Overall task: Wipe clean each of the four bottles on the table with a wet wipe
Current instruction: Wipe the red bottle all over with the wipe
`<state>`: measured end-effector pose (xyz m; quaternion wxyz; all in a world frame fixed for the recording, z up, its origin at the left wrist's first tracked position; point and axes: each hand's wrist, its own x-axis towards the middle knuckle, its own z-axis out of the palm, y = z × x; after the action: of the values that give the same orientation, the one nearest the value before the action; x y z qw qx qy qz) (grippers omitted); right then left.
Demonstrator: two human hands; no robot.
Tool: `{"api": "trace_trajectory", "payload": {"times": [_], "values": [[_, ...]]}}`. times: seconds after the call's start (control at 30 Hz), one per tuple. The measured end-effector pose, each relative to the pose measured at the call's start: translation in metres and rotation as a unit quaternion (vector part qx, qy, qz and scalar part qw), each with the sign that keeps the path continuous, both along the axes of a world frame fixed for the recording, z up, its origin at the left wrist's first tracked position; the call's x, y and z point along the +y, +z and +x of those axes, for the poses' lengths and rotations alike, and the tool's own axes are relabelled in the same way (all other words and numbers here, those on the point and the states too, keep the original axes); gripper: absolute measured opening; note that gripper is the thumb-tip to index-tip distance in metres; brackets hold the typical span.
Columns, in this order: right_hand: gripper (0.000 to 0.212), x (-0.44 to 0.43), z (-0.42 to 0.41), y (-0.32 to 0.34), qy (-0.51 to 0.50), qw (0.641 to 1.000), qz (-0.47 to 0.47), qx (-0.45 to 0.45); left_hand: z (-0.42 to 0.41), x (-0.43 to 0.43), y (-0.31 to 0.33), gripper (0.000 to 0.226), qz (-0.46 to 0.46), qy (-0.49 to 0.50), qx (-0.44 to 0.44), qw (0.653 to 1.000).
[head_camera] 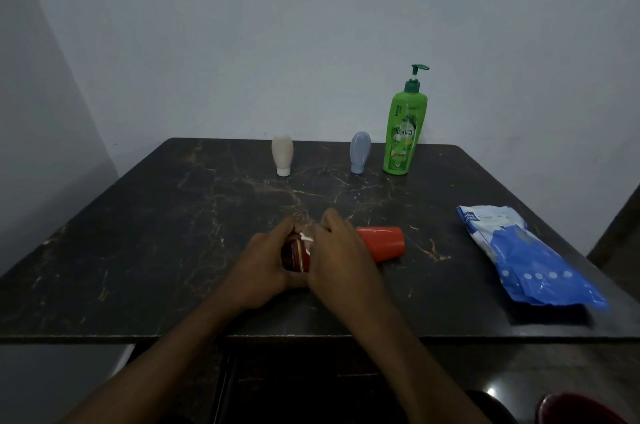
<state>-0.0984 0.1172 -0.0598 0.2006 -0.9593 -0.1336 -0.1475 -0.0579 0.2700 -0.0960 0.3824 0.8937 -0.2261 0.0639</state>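
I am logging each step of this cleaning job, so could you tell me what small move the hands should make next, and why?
Probably slide the right hand and its wipe along the red bottle toward the cap end, with the left hand steadying the other end. The wipe sits by the labelled end, and the cap end lies bare.

Dark marble table (138,250) (dim), grey walls (242,25)
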Motion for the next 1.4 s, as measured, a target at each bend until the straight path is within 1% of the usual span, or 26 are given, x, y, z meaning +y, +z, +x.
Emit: {"api": "trace_trajectory", "payload": {"times": [0.07, 0.17, 0.33, 0.47, 0.53, 0.6, 0.7, 0.77, 0.87, 0.97, 1.1, 1.2, 1.27, 1.33, 1.4], "values": [[0.048, 0.000, 0.002, -0.003, -0.009, 1.000, 0.002, -0.011, -0.001, 0.000, 0.001, 0.059, 0.001, -0.001, -0.005, 1.000], [0.053, -0.010, 0.013, -0.003, -0.046, 0.999, 0.003, 0.012, -0.001, 0.000, 0.001, 0.062, 0.016, -0.001, 0.008, 1.000], [0.037, -0.064, 0.027, -0.008, -0.154, 0.988, 0.015, 0.010, 0.000, 0.002, -0.002, 0.065, 0.029, 0.005, 0.003, 1.000], [0.038, -0.101, 0.029, -0.016, -0.200, 0.979, 0.023, 0.035, -0.001, 0.001, -0.001, 0.064, 0.021, 0.008, -0.003, 1.000], [0.037, -0.103, 0.031, -0.018, -0.221, 0.974, 0.035, 0.048, -0.003, 0.001, 0.001, 0.063, 0.024, 0.007, -0.006, 1.000], [0.035, -0.095, 0.031, -0.016, -0.230, 0.971, 0.042, 0.040, -0.004, 0.000, 0.003, 0.064, 0.028, 0.006, -0.003, 1.000], [0.034, -0.063, 0.025, -0.012, -0.196, 0.979, 0.059, 0.008, -0.006, -0.001, 0.006, 0.064, 0.034, 0.004, -0.002, 0.999], [0.041, -0.036, 0.016, -0.010, -0.146, 0.987, 0.072, 0.001, -0.007, -0.001, 0.007, 0.064, 0.032, 0.009, -0.005, 0.999], [0.056, -0.011, 0.008, -0.010, -0.064, 0.996, 0.053, -0.006, -0.010, -0.002, 0.008, 0.067, 0.028, 0.008, -0.001, 1.000], [0.060, -0.018, 0.011, -0.011, -0.053, 0.998, 0.038, -0.013, -0.008, -0.001, 0.007, 0.068, 0.029, 0.002, 0.000, 1.000], [0.051, -0.052, 0.020, -0.014, -0.110, 0.993, 0.026, -0.018, -0.007, -0.001, 0.005, 0.063, 0.027, 0.006, -0.008, 1.000], [0.040, -0.081, 0.021, -0.018, -0.171, 0.984, 0.050, -0.024, -0.009, -0.001, 0.007, 0.061, 0.021, 0.002, -0.009, 1.000], [0.040, -0.092, 0.016, -0.027, -0.202, 0.978, 0.057, -0.010, -0.009, -0.001, 0.007, 0.062, 0.022, 0.001, -0.007, 1.000], [0.045, -0.094, 0.009, -0.036, -0.227, 0.972, 0.057, 0.003, -0.009, -0.001, 0.007, 0.063, 0.022, 0.001, -0.002, 1.000], [0.043, -0.094, 0.002, -0.040, -0.257, 0.962, 0.092, 0.025, -0.009, -0.001, 0.008, 0.062, 0.022, 0.002, 0.001, 1.000]]}}
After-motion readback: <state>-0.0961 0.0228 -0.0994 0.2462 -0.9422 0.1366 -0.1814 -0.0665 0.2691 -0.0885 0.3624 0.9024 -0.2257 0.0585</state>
